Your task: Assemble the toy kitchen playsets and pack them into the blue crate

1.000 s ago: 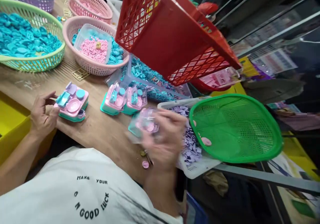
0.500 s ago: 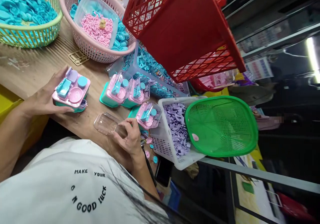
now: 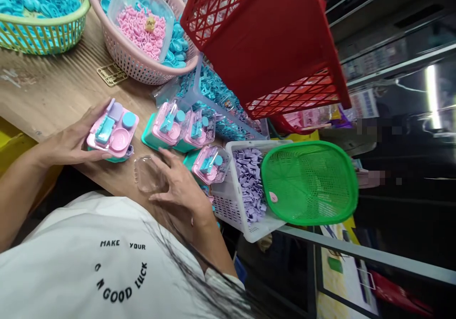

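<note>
My left hand is closed around a small pink and teal toy box, whose top carries blue and lilac pieces and a round pink dish. To its right, my right hand curves round a clear plastic cover, thumb and fingers at its edges. Beyond the hands stand three similar toy boxes with clear covers on: one nearest, another beside it, and a third against the white basket.
A white basket of lilac pieces stands right, with a green basket resting on it. A red crate rises behind. Pink and light green baskets hold small parts. A beige frame piece lies on the table.
The toy box in my left hand has shifted slightly right. My right hand has turned and opened wider around the clear cover, which now appears more upright.
</note>
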Demonstrator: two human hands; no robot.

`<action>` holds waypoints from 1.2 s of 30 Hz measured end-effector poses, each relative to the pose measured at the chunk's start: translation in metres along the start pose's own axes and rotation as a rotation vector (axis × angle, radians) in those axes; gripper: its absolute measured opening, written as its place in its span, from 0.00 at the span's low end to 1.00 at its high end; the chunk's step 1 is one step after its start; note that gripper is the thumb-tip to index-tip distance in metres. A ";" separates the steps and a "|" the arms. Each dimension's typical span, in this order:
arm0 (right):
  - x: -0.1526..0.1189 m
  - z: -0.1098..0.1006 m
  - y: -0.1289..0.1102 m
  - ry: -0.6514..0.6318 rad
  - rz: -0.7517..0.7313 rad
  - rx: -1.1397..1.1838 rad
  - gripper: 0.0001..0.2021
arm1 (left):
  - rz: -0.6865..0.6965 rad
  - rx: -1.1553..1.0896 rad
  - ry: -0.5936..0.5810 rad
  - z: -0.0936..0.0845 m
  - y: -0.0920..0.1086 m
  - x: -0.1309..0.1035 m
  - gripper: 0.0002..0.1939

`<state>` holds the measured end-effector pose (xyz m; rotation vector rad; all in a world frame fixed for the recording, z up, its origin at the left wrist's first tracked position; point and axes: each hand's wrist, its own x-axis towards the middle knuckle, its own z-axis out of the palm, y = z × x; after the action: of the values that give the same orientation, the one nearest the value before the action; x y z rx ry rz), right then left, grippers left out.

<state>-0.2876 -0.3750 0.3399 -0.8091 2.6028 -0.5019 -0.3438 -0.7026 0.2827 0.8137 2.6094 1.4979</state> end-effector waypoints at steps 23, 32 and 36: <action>0.018 -0.082 -0.065 0.063 -0.255 -0.031 0.60 | 0.057 -0.051 0.154 0.089 0.049 -0.006 0.51; 0.024 -0.053 -0.061 0.120 -0.129 -0.098 0.56 | 0.045 -0.011 0.170 0.100 0.045 -0.006 0.53; 0.025 -0.050 -0.056 0.118 -0.146 -0.089 0.58 | 0.055 -0.033 0.189 0.102 0.045 -0.006 0.53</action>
<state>-0.3031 -0.4225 0.4017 -1.0344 2.7029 -0.4912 -0.2913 -0.6054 0.2630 0.7825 2.7051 1.7070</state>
